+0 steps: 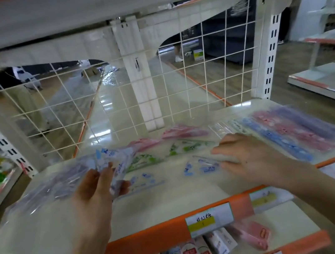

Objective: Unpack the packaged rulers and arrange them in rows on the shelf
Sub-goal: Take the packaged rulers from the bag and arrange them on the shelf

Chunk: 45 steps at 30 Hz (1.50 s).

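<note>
A clear packet [113, 157] of blue rulers was gripped in the left hand [97, 187] above the shelf [162, 200]. A blue set square [201, 166] was pressed flat on it by the right hand [248, 155], fingers straight (green set squares [189, 146] lay just behind).

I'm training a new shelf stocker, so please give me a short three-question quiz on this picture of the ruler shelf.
1. Multiple choice: what does the left hand grip?
A) a clear package
B) a pair of scissors
C) a marker pen

2. True or false: the right hand lies with straight fingers on a blue-printed piece on the shelf.

3. Fill in the blank: the long rulers in blue, pink and purple lie at the shelf's ____ end.

Key: 1 A; 2 true; 3 right.
</note>
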Motion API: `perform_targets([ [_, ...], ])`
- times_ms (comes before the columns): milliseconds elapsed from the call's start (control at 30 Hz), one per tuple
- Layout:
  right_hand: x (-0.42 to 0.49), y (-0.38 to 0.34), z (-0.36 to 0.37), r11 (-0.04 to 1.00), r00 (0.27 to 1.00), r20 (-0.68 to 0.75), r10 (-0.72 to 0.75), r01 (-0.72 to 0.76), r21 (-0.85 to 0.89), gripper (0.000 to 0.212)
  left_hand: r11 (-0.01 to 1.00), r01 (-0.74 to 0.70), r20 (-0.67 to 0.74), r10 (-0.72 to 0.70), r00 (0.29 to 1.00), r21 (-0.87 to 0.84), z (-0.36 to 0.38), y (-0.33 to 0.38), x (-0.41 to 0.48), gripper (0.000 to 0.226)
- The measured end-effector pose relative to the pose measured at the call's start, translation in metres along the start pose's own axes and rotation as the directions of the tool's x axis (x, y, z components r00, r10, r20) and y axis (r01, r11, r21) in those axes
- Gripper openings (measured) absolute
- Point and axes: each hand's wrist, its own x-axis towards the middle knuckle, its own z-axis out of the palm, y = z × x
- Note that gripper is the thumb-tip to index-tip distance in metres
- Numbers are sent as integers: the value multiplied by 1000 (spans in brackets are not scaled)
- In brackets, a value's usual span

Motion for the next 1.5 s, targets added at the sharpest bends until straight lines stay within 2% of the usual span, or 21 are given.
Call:
perform_targets([
  [267,13,-21,22,999,999,32,-19,18,32,30,1000,12,9,-13,1000,18,-1,-1,-1,13],
  [667,22,-20,22,1000,998,70,-6,8,-22,30,1000,11,38,-11,999,8,-2,-4,0,14],
  [833,23,-19,23,997,997,74,-31,36,-62,29,998,45,40,-43,998,-45,-3,-5,0,19],
  [900,25,-23,28,995,994,-51,-101,100,-22,29,995,69,30,-67,997,-75,-2,-4,2,21],
  [967,30,-40,35,977,968,-229,-98,137,163,27,987,104,33,-100,994,-120,-3,-1,2,20],
  [1000,33,-48,38,948,957,-283,-60,144,285,27,983,120,48,-114,992,-140,-2,-1,2,19],
  [1067,41,-72,42,810,967,-254,29,126,572,32,976,141,72,-131,989,-163,-4,-1,2,19],
  [1133,49,-92,41,573,991,-87,101,13,819,34,972,154,89,-140,986,-176,-6,1,2,19],
  [1200,57,-103,42,346,984,71,166,-125,930,26,968,169,112,-150,982,-186,-7,3,1,17],
  [1233,60,-106,43,276,977,111,182,-159,948,19,965,178,124,-156,980,-191,-7,4,1,16],
  [1300,64,-109,42,231,977,133,169,-170,958,7,966,185,138,-161,977,-179,-7,5,0,17],
  [1433,69,-109,39,246,982,82,172,-123,962,23,978,163,161,-141,977,-129,-5,5,-1,17],
  [1500,71,-107,34,234,975,73,209,-123,964,19,980,158,177,-135,975,-124,-6,4,-1,17],
])
